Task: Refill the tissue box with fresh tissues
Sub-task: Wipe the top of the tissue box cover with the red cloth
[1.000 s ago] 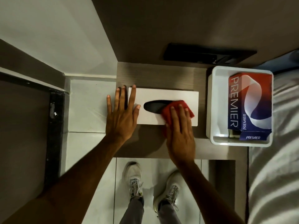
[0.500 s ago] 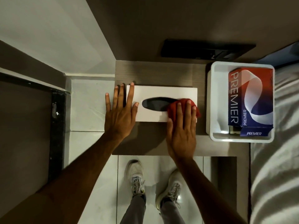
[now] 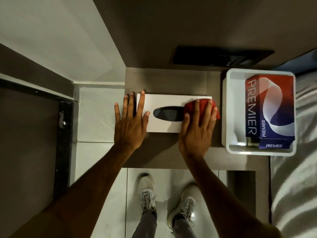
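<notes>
A white tissue box [image 3: 164, 102] with a dark oval slot [image 3: 168, 113] lies lengthwise on a small brown wooden table [image 3: 171, 81]. My left hand [image 3: 131, 124] rests flat with spread fingers on the box's left end. My right hand [image 3: 197, 129] presses a red cloth [image 3: 202, 105] flat onto the right end of the box top, its fingers spread over the cloth. A red, white and blue Premier tissue pack [image 3: 269, 107] lies in a white tray [image 3: 228, 146] at the table's right.
A dark flat panel [image 3: 221, 55] sits on the wall behind the table. A bed with light sheets [image 3: 296, 177] borders the right side. My two feet in pale sneakers [image 3: 147, 191] stand on white floor tiles below the table edge.
My right hand has slid the red cloth rightward along the box top, from beside the slot to the right end. My left hand stays on the left end.
</notes>
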Demonstrator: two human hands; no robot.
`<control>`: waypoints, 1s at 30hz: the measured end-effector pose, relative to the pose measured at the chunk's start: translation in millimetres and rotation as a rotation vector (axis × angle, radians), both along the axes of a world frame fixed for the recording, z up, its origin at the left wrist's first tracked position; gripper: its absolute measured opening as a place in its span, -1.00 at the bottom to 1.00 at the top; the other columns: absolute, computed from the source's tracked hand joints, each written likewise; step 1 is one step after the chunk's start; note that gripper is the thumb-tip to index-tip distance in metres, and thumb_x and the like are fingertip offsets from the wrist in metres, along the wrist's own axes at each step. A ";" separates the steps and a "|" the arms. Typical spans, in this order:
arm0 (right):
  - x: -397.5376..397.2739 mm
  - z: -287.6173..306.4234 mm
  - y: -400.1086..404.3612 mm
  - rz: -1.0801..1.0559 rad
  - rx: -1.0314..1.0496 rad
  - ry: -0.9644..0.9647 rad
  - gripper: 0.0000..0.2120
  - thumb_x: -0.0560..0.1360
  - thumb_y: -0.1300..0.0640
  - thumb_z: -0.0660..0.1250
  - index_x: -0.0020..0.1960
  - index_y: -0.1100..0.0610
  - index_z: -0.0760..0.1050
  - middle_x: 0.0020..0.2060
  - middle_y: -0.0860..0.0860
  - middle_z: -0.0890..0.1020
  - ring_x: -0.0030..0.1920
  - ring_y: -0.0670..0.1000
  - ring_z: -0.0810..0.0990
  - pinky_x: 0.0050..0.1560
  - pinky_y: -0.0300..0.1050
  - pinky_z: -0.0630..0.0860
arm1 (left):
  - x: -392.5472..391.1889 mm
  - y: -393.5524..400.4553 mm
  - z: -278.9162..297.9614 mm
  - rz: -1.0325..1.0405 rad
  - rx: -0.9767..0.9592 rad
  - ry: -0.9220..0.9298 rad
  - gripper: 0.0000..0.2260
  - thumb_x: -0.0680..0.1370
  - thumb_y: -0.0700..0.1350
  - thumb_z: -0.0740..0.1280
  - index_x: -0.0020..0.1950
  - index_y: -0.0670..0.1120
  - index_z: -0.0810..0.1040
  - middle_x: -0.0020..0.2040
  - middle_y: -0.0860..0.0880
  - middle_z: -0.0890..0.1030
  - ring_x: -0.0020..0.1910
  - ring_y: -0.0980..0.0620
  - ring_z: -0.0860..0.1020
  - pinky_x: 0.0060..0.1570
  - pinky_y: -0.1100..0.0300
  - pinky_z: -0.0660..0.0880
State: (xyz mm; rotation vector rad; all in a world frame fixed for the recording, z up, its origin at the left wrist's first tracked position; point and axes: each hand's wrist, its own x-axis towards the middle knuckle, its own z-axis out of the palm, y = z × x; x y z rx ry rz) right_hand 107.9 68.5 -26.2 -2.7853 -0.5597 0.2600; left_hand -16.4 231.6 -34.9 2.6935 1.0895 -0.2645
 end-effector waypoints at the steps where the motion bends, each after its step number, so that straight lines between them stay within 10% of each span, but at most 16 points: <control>1: 0.6 -0.4 12.7 0.018 -0.016 -0.008 -0.43 0.69 -0.20 -0.03 0.64 -0.04 0.06 0.64 0.13 0.07 0.63 0.23 0.03 0.53 0.29 0.24 | 0.0 -0.4 -2.2 0.007 -0.004 -0.015 -0.42 0.67 0.24 -0.20 0.65 0.06 -0.14 0.65 -0.14 0.06 0.63 -0.16 0.04 0.57 -0.25 -0.06; 6: 3.1 0.0 1.1 0.406 -0.026 0.021 -0.44 0.70 -0.16 -0.02 0.65 -0.02 0.01 0.65 0.08 0.03 0.65 0.17 -0.02 0.55 0.22 0.25 | -1.2 0.1 -6.4 0.006 -0.042 -0.078 -0.45 0.69 0.20 -0.15 0.65 0.05 -0.12 0.65 -0.13 0.08 0.63 -0.14 0.04 0.56 -0.26 -0.02; 12: 6.6 5.3 37.2 0.081 0.046 0.101 -0.42 0.69 -0.16 0.02 0.65 -0.01 0.05 0.65 0.10 0.03 0.64 0.22 -0.06 0.55 0.32 0.18 | -1.8 0.2 -7.5 -0.005 -0.053 -0.090 -0.46 0.70 0.15 -0.10 0.66 0.03 -0.09 0.66 -0.10 0.07 0.64 -0.11 0.02 0.56 -0.24 0.00; 18: -11.2 1.8 51.4 0.675 -0.012 0.004 -0.38 0.68 -0.03 0.19 0.65 0.01 0.02 0.65 0.12 0.03 0.65 0.16 -0.06 0.61 0.19 0.09 | -5.7 -1.7 -3.0 -0.023 -0.072 -0.125 -0.48 0.71 0.09 -0.14 0.66 0.00 -0.11 0.67 -0.08 0.00 0.65 -0.06 -0.07 0.55 -0.23 -0.01; 23: 5.4 12.4 56.1 0.165 0.026 0.153 -0.42 0.68 -0.10 0.11 0.64 -0.03 0.05 0.65 0.06 0.04 0.65 0.16 -0.06 0.57 0.25 0.18 | -2.9 -1.1 2.7 -0.015 -0.101 -0.118 -0.47 0.69 0.11 -0.16 0.66 0.01 -0.11 0.66 -0.09 0.03 0.65 -0.08 -0.04 0.55 -0.24 0.00; 30: 5.9 18.9 33.7 0.499 -0.040 0.152 -0.18 0.54 0.20 0.40 0.65 -0.02 0.03 0.65 0.07 -0.01 0.65 0.17 -0.07 0.53 0.27 0.19 | -0.8 -1.0 2.4 0.001 -0.090 -0.058 -0.45 0.71 0.13 -0.07 0.65 0.05 -0.19 0.65 -0.11 0.08 0.64 -0.13 0.00 0.55 -0.28 -0.03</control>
